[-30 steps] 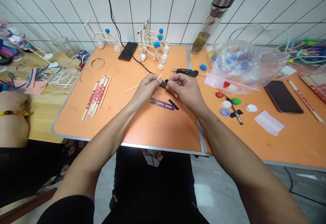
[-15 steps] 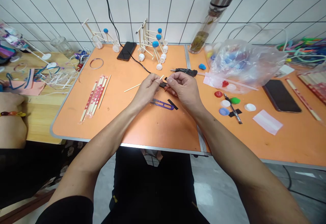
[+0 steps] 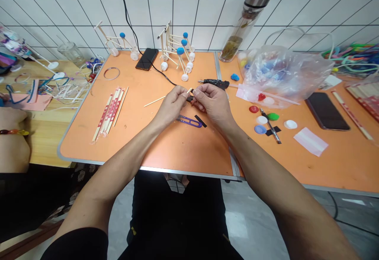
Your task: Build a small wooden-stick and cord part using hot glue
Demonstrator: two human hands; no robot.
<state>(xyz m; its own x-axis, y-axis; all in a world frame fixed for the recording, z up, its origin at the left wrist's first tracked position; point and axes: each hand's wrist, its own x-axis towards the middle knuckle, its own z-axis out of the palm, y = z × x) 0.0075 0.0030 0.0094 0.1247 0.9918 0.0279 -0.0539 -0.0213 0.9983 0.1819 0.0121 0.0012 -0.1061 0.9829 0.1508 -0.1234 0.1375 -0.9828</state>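
My left hand [image 3: 173,103] is closed in a pinch around a short wooden stick [image 3: 189,90], whose pale end sticks out past the thumb. Close against it, my right hand [image 3: 211,99] pinches a small black strip [image 3: 192,90] at the stick's tip. Whether the two touch is hard to make out. Below the hands lie purple thread snips [image 3: 191,122] and a loose black strip [image 3: 200,121]. A thin wooden stick [image 3: 154,101] rests left of my left hand. Just beyond my right hand is a black corded tool [image 3: 216,83].
Stick models with blue balls [image 3: 180,51] stand at the back beside a phone [image 3: 147,59]. Wrapped chopsticks [image 3: 109,112] lie left. Rightward are a glass bottle [image 3: 237,39], a plastic bag [image 3: 284,74], bottle caps [image 3: 290,124] and a pen [image 3: 271,126]. Another person's arm [image 3: 13,141] rests far left.
My right hand has shifted slightly left, bringing the black strip up to the stick's end. My left hand is almost still.
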